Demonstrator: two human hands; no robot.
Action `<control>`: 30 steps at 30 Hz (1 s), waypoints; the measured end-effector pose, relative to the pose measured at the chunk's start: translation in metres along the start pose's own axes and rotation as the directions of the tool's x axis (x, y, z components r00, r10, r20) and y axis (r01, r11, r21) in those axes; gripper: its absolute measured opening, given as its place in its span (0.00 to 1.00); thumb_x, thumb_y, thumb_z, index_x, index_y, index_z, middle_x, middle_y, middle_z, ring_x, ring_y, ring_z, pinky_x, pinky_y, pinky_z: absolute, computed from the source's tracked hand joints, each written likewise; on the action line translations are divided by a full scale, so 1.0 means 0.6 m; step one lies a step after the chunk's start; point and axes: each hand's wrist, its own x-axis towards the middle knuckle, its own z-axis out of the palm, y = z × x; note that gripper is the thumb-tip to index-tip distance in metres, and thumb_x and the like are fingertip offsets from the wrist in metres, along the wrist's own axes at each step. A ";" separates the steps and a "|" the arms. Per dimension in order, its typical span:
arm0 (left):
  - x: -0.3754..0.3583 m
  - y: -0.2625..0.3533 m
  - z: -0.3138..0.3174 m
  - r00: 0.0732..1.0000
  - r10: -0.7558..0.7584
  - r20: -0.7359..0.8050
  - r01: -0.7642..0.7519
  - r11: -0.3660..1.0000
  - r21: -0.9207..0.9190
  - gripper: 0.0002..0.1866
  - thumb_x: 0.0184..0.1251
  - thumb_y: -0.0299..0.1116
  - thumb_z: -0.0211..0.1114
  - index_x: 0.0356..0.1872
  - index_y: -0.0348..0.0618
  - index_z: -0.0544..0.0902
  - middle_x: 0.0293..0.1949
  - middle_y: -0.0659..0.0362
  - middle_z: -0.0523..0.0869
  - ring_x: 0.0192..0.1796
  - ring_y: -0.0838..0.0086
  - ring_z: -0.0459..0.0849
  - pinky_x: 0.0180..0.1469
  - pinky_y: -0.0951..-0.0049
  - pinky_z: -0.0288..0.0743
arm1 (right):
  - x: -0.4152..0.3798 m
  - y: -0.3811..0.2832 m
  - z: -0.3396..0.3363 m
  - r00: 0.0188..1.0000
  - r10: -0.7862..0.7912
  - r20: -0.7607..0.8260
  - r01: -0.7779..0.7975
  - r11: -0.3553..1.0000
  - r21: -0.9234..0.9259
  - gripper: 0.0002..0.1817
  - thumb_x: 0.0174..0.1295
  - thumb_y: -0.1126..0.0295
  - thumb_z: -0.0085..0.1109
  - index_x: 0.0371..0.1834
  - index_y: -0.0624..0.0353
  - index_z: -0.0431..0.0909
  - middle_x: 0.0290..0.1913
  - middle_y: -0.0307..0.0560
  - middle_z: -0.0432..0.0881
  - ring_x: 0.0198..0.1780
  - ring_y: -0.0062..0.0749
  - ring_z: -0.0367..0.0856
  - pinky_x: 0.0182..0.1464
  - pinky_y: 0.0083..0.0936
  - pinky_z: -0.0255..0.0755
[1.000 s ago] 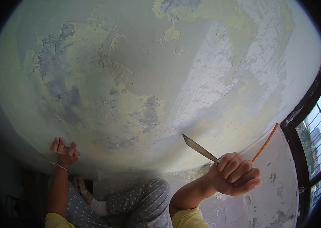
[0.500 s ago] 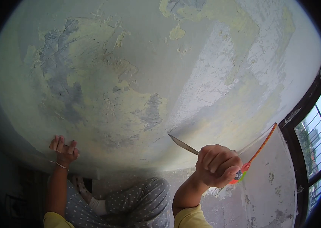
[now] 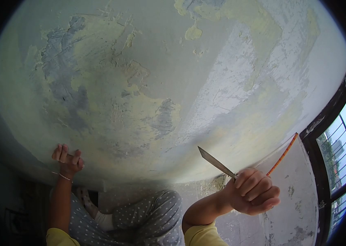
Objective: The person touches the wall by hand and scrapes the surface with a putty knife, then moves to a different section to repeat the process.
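Observation:
My right hand (image 3: pixel 255 192) is closed round the handle of a putty knife. The putty knife's metal blade (image 3: pixel 217 162) points up and left, in front of the lower wall; the grip hides its handle. At the lower left, my left hand (image 3: pixel 68 158) rests its fingertips against the wall (image 3: pixel 111 123), fingers apart and partly bent, holding nothing. Grey bare areas, yellowish putty and scratches show across this wall. Behind my right hand rises a thin orange stick (image 3: pixel 282 155), its lower end hidden by the fist.
My folded legs in grey dotted trousers (image 3: pixel 148 217) lie below, between the arms. At the right is a dark window frame (image 3: pixel 325 164) with bars outside. A scuffed pale surface (image 3: pixel 291 205) with flaking patches lies between the wall and the window.
My right hand has moved right and down with the putty knife, covering the red and green lower part of the orange-stick object. The left hand has hardly moved.

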 end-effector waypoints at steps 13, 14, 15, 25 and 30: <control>0.001 0.000 -0.002 1.000 0.000 -0.016 0.000 1.000 -0.014 0.22 0.71 0.46 0.40 0.63 0.63 0.70 0.69 0.51 0.60 0.71 0.58 0.57 0.65 0.56 0.54 | -0.021 0.065 -0.008 0.985 0.172 -0.011 -0.173 0.984 -0.034 0.21 0.73 0.64 0.42 0.18 0.53 0.57 0.11 0.33 0.57 0.09 0.17 0.52 0.10 0.17 0.51; 0.001 0.001 -0.004 1.000 -0.003 -0.004 0.003 1.000 -0.023 0.22 0.71 0.46 0.40 0.63 0.63 0.71 0.69 0.51 0.60 0.71 0.58 0.57 0.65 0.56 0.54 | -0.018 0.061 -0.014 0.983 0.186 -0.002 -0.186 0.983 0.013 0.21 0.73 0.65 0.42 0.18 0.53 0.57 0.11 0.33 0.57 0.09 0.17 0.51 0.10 0.18 0.50; 0.002 -0.001 -0.003 1.000 -0.007 0.004 0.007 1.000 -0.025 0.22 0.71 0.46 0.40 0.62 0.63 0.71 0.69 0.52 0.60 0.71 0.58 0.56 0.64 0.56 0.54 | -0.013 0.060 -0.015 0.984 0.180 0.001 -0.180 0.984 0.016 0.21 0.73 0.65 0.42 0.18 0.53 0.57 0.11 0.33 0.57 0.09 0.17 0.51 0.10 0.18 0.50; -0.005 -0.008 0.000 1.000 0.022 -0.003 -0.022 1.000 -0.008 0.23 0.70 0.46 0.40 0.65 0.65 0.69 0.69 0.52 0.60 0.71 0.58 0.57 0.65 0.56 0.54 | -0.066 0.100 0.074 0.832 0.552 -0.052 -0.551 0.834 0.036 0.24 0.68 0.65 0.55 0.15 0.57 0.56 0.12 0.37 0.59 0.12 0.24 0.56 0.16 0.27 0.52; -0.013 -0.003 0.002 1.000 -0.007 0.009 0.007 1.000 -0.016 0.24 0.69 0.46 0.41 0.65 0.66 0.69 0.70 0.53 0.60 0.71 0.58 0.57 0.65 0.56 0.53 | -0.009 0.006 0.031 0.996 -0.014 -0.087 0.019 0.998 0.062 0.24 0.72 0.63 0.46 0.15 0.53 0.55 0.09 0.33 0.57 0.07 0.18 0.53 0.08 0.17 0.50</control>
